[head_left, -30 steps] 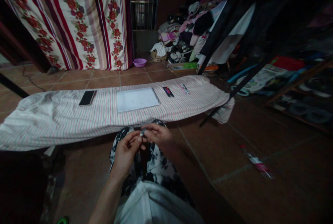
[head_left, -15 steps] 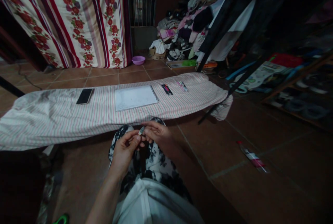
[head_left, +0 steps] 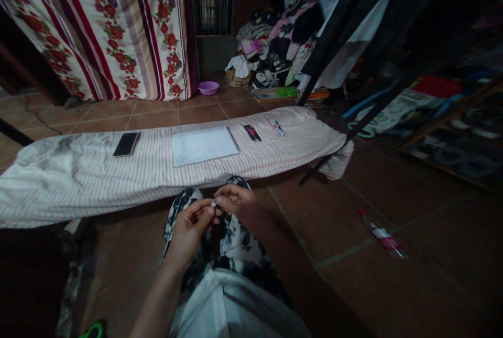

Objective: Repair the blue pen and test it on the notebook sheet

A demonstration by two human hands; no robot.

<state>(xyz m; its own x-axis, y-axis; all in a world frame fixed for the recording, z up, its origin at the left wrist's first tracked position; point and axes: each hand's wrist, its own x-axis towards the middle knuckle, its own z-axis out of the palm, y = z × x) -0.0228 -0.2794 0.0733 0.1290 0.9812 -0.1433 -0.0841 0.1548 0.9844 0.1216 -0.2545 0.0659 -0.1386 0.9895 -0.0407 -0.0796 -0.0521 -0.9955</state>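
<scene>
My left hand (head_left: 192,228) and right hand (head_left: 236,199) meet above my lap, their fingertips pressed together, pinching a tiny pale object (head_left: 214,203) that is too small for me to identify. Directly beneath them are my black-and-white patterned trousers (head_left: 231,238). Just beyond my knees stretches a long striped cloth-covered board (head_left: 78,186). On it lie a smartphone (head_left: 126,144), a spiral notebook (head_left: 204,146), and two small groups of pens (head_left: 252,133) (head_left: 275,128). A slim packet (head_left: 381,237) lies on the tile floor (head_left: 346,212) to my right.
</scene>
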